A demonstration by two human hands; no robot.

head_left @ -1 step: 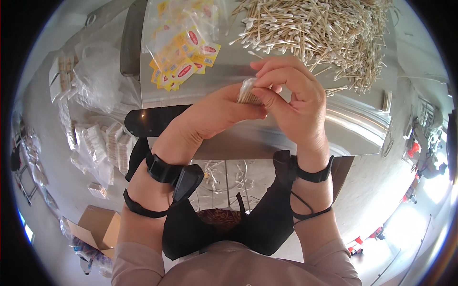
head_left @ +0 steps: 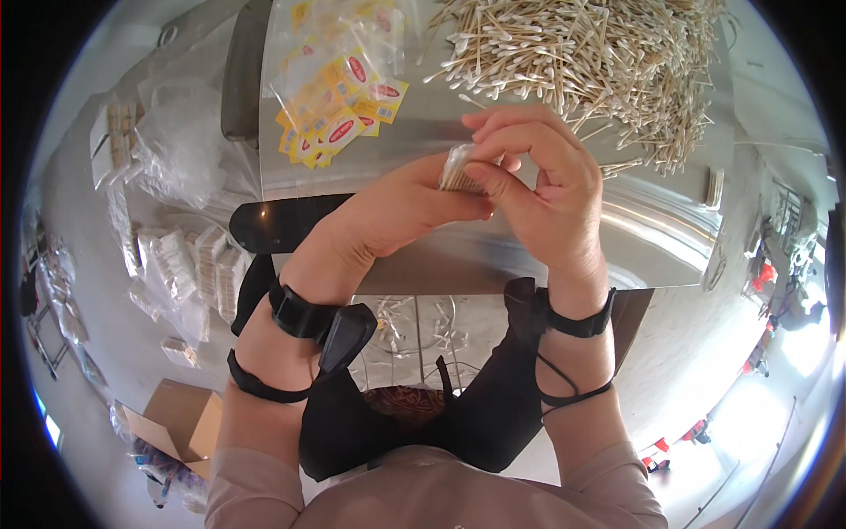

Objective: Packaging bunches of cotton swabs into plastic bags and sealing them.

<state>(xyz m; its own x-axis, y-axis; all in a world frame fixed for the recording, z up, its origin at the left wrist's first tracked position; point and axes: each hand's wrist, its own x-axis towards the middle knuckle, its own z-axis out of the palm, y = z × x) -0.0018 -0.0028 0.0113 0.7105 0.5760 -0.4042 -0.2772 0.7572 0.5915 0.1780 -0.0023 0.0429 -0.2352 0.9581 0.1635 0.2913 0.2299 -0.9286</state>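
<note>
A small bundle of cotton swabs (head_left: pixel 456 171) with white tips upward is held over the near part of the metal table (head_left: pixel 423 132). My left hand (head_left: pixel 410 201) is closed round its lower part, thumb along the near side. At the bundle's right side, my right hand (head_left: pixel 557 189) has its thumb pressed against the swabs and its fingers curled over. Part of the bundle is hidden by the hands. Beyond them lies a large loose pile of cotton swabs (head_left: pixel 582 66). Yellow, white and red printed cards (head_left: pixel 339 132) lie spread at the far left, partly under clear plastic.
A few stray swabs (head_left: pixel 621 167) lie right of my right hand. A small swab bundle (head_left: pixel 715 189) stands near the table's right edge. Left of the table are clear plastic bags (head_left: pixel 181 132) and packed swab bundles (head_left: pixel 207 260). An open cardboard box (head_left: pixel 181 421) sits at lower left.
</note>
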